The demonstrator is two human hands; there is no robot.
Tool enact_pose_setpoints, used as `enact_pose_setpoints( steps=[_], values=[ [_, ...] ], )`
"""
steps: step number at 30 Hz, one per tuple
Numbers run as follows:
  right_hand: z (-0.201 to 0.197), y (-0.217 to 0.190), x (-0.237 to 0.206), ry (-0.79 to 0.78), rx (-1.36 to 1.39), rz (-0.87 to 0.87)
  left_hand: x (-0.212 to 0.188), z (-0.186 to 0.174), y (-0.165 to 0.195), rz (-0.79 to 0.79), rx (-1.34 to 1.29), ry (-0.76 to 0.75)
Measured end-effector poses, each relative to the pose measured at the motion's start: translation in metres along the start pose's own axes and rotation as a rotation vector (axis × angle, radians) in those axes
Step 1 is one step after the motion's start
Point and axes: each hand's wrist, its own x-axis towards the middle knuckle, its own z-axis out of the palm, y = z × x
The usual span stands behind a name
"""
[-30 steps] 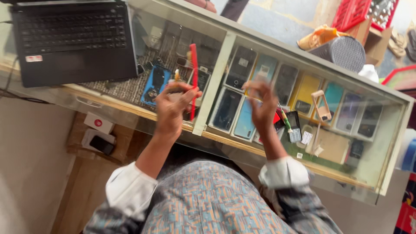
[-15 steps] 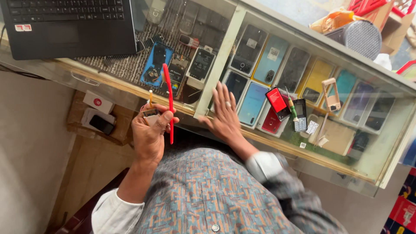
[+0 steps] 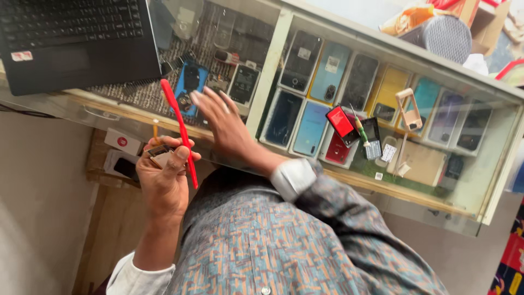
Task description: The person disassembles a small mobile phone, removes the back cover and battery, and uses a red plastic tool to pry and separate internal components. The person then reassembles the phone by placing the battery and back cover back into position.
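We are pinching a thin red tool (image 3: 182,130) and a small brown part (image 3: 158,154) in our left hand (image 3: 164,180), keeping both ready, while our right hand (image 3: 221,123), fingers spread and released, is hovering at one o'clock over the glass desk (image 3: 305,164).

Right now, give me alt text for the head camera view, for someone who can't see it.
The left hand holds a red tool and a small brown part while the right hand reaches, fingers spread, over a glass counter. Phones lie in rows under the glass, and a black laptop sits at one end.
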Motion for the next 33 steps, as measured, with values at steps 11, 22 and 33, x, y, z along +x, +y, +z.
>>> enact_pose_setpoints(
  steps=[11,22,33],
  values=[
    [0.016,-0.005,0.015,-0.162,-0.281,-0.296,0.015,0.027,-0.008,0.008,0.069,-0.116],
    [-0.088,0.041,-0.150,0.265,0.520,0.534,0.015,0.063,-0.028,-0.152,0.186,-0.208],
    [-0.137,0.008,-0.164,0.587,1.125,0.562,0.012,0.109,-0.056,-0.308,0.377,-0.430]
  ],
)
